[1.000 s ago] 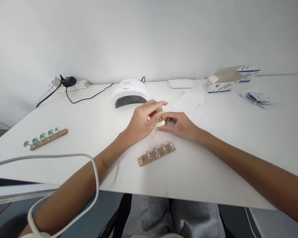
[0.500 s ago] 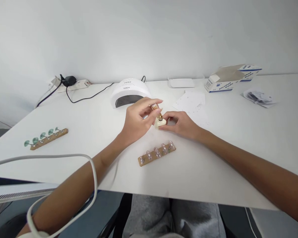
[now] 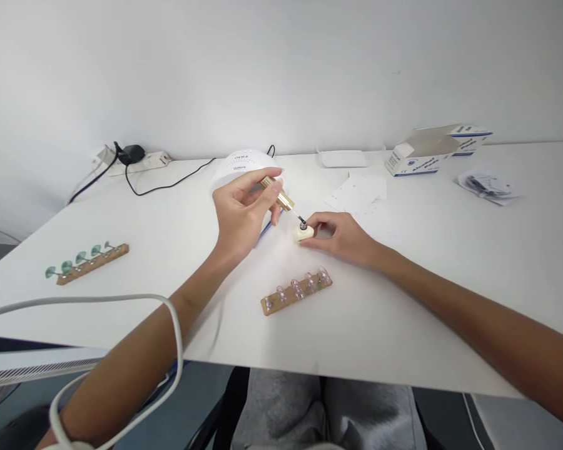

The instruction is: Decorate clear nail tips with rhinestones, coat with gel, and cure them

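Between the thumb and fingers of my left hand [image 3: 244, 212] is a gold-capped nail polish brush [image 3: 281, 198], tilted down to the right. Its dark tip is at the neck of a small cream nail polish bottle [image 3: 304, 234]. My right hand [image 3: 340, 236] pinches that bottle from the right, on the table. Nearer to me lies a wooden strip [image 3: 288, 304] bearing several clear pinkish nail tips [image 3: 297, 288]. Part of a thin blue item [image 3: 265, 231] shows beneath my left hand; I cannot make out what it is.
Behind my left hand stands a white nail lamp [image 3: 239, 164]. Another wooden strip with green nail tips [image 3: 81, 257] lies left. White papers [image 3: 359, 190], an alcohol pad box [image 3: 417, 153] and a pile of sachets [image 3: 488, 186] are at the right. A white cable [image 3: 176, 319] loops over my left forearm.
My left hand has moved up and left, drawing the brush out so that its stem and dark tip now show above the bottle. The right hand holds the bottle in place.
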Motion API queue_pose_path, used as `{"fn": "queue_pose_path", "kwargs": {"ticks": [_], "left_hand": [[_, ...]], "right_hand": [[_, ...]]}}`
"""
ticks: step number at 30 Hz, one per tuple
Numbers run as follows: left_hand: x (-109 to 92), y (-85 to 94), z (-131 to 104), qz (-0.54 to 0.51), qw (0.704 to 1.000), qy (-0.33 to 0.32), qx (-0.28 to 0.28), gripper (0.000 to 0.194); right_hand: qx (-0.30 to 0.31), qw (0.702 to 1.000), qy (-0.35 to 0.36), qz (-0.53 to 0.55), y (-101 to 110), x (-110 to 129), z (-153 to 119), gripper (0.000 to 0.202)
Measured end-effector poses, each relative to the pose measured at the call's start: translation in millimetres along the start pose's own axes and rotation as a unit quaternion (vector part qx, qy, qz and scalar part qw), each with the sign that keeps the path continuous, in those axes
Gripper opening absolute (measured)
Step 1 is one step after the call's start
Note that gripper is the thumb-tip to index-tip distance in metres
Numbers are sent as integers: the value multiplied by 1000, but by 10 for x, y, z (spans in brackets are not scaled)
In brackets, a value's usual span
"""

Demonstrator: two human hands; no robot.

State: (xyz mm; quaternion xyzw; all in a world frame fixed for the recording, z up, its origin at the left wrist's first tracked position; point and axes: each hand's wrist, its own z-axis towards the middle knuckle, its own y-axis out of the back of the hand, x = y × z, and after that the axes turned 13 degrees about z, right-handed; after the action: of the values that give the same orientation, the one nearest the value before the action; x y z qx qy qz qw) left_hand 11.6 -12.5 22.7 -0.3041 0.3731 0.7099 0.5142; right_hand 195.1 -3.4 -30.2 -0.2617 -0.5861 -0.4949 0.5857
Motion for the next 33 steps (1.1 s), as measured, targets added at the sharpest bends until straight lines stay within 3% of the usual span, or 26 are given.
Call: {"fn": "queue_pose_path", "kwargs": {"ticks": [3,7,11,13,17,21,25,33], "left_hand": [[-31,44,16,-28,999,24,15,15],[-66,98,23,-63,994,60,60,14],[-87,102,-3,-104,985,88,104,10],[-94,92,-25,-115,982,83,128,8],[-98,70,-76,-110,976,47,182,7],[-90,45,-129,-94,968,14,232,8],[-77,9,-175,-76,964,-7,255,7],[-122,-43,-263,-38,957,6,287,5]], "right_hand": [[17,1000,-14,-7,37,16,1,29],[103,994,-27,-37,293,69,-52,44],[154,985,-61,-49,618,132,-232,38],[207,973,-85,-63,669,181,-334,41],[247,959,-103,-92,506,271,-449,53],[232,966,-35,-109,318,244,-455,36],[207,973,-7,-102,286,170,-451,22],[199,975,0,-98,278,154,-447,20]]}}
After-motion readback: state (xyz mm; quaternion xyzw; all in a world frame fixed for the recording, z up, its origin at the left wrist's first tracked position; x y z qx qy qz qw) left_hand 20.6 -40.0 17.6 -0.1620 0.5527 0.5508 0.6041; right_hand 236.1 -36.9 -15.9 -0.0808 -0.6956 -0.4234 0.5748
